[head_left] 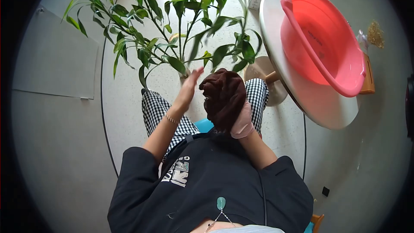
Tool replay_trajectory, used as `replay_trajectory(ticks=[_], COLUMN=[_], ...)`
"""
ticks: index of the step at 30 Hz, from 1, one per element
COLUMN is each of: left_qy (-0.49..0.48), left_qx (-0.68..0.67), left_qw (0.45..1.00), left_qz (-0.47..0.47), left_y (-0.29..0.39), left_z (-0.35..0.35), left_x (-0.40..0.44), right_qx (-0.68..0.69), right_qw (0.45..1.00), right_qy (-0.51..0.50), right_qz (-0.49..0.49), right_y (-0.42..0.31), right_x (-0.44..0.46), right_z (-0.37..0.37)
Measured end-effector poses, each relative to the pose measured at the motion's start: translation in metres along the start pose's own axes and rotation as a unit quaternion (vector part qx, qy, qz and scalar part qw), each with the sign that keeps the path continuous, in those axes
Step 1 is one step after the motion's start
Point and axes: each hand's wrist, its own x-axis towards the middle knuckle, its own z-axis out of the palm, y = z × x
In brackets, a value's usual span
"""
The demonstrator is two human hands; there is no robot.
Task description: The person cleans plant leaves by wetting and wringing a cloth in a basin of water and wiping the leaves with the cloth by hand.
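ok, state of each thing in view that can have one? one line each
Left hand: open, holding nothing
Right hand: closed on the cloth
Dark brown cloth: bunched up
Pink basin: open side up, no contents visible
White round table: bearing the basin
Plant: green, leafy
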Motion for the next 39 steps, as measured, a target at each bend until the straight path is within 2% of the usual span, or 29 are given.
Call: replay_trajectory(ticks=[1, 2, 3, 4, 6, 7, 8, 11, 13, 14, 16, 18, 21, 22, 25, 27, 28, 30, 31, 32, 33, 34, 36, 37, 38, 39], left_qy=[0.039, 0.002, -0.020, -0.043, 0.054, 0.038, 0.013, 0.029, 0.017, 0.015, 0.038, 0.054, 0.046, 0.034, 0.024, 0.011, 0.015, -0.004, -0.006, 0.016, 0.039, 0.062, 0.035, 0.009, 0.005, 0.002], left_qx=[-0.050, -0.162, -0.212, -0.262, -0.251, -0.245, -0.285, -0.326, -0.330, -0.325, -0.180, -0.038, -0.059, -0.068, -0.057, -0.087, -0.093, 0.004, 0.008, 0.020, 0.068, 0.116, 0.165, 0.215, 0.219, 0.223], left_qw=[0.997, 0.979, 0.969, 0.956, 0.965, 0.968, 0.958, 0.944, 0.936, 0.936, 0.974, 0.996, 0.997, 0.997, 0.998, 0.995, 0.994, 0.998, 0.999, 0.999, 0.997, 0.991, 0.986, 0.976, 0.976, 0.975], left_qz=[-0.034, -0.121, -0.126, -0.128, -0.059, -0.033, -0.032, -0.042, -0.124, -0.134, -0.134, -0.052, -0.030, -0.021, -0.001, 0.056, 0.058, 0.064, 0.043, 0.028, 0.013, -0.001, -0.009, -0.016, -0.003, 0.012], left_y=[0.019, 0.013, -0.002, -0.015, -0.008, -0.009, -0.010, -0.007, -0.014, -0.013, -0.002, -0.001, 0.016, 0.020, 0.029, 0.024, 0.024, 0.025, 0.015, 0.001, -0.021, -0.044, -0.072, -0.079, -0.080, -0.079], left_z=[0.018, 0.019, 0.024, 0.031, 0.049, 0.039, 0.031, 0.024, 0.020, 0.021, 0.021, 0.022, 0.026, 0.025, 0.023, 0.025, 0.025, 0.023, 0.022, 0.021, 0.017, 0.012, 0.023, 0.034, 0.049, 0.066], left_x=[-0.028, -0.041, -0.053, -0.062, -0.081, -0.076, -0.075, -0.076, -0.078, -0.082, -0.088, -0.093, -0.100, -0.101, -0.099, -0.096, -0.096, -0.092, -0.084, -0.074, -0.060, -0.043, -0.004, 0.016, 0.036, 0.058], right_qx=[0.049, 0.098, 0.038, -0.216, -0.321, -0.374, -0.376, -0.329, -0.332, -0.313, -0.309, -0.353, -0.336, -0.357, -0.336, -0.262, -0.268, -0.178, -0.187, -0.196, -0.345, -0.459, -0.648, -0.387, -0.085, -0.047], right_qw=[0.998, 0.993, 0.999, 0.965, 0.935, 0.910, 0.910, 0.929, 0.922, 0.929, 0.935, 0.912, 0.915, 0.896, 0.900, 0.924, 0.923, 0.950, 0.943, 0.934, 0.877, 0.835, 0.698, 0.884, 0.975, 0.964], right_qy=[-0.034, -0.067, -0.019, 0.068, 0.053, 0.059, 0.056, 0.056, 0.083, 0.091, 0.057, 0.070, 0.055, 0.046, 0.012, 0.121, 0.119, 0.101, 0.104, 0.108, 0.107, 0.053, -0.065, -0.001, 0.061, 0.146], right_qz=[0.005, 0.010, 0.014, -0.129, -0.144, -0.170, -0.166, -0.162, -0.179, -0.174, -0.162, -0.199, -0.215, -0.260, -0.276, -0.252, -0.248, -0.234, -0.256, -0.278, -0.316, -0.299, -0.300, -0.260, -0.196, -0.216], right_y=[0.005, 0.010, 0.022, 0.034, 0.047, 0.050, 0.052, 0.052, 0.037, 0.029, 0.020, 0.013, -0.002, -0.005, -0.016, -0.023, -0.029, -0.040, -0.044, -0.047, -0.053, -0.066, -0.092, -0.087, -0.081, -0.075], right_x=[0.006, 0.012, 0.026, 0.027, 0.041, 0.046, 0.053, 0.067, 0.069, 0.068, 0.059, 0.042, 0.022, 0.019, 0.011, 0.003, -0.002, -0.012, -0.018, -0.023, -0.030, -0.032, -0.037, -0.035, -0.033, -0.032], right_z=[0.017, 0.025, -0.002, 0.010, 0.010, 0.012, 0.009, 0.003, 0.012, 0.018, 0.026, 0.045, 0.068, 0.075, 0.072, 0.069, 0.066, 0.060, 0.050, 0.040, 0.027, 0.019, 0.001, 0.009, 0.019, 0.033])
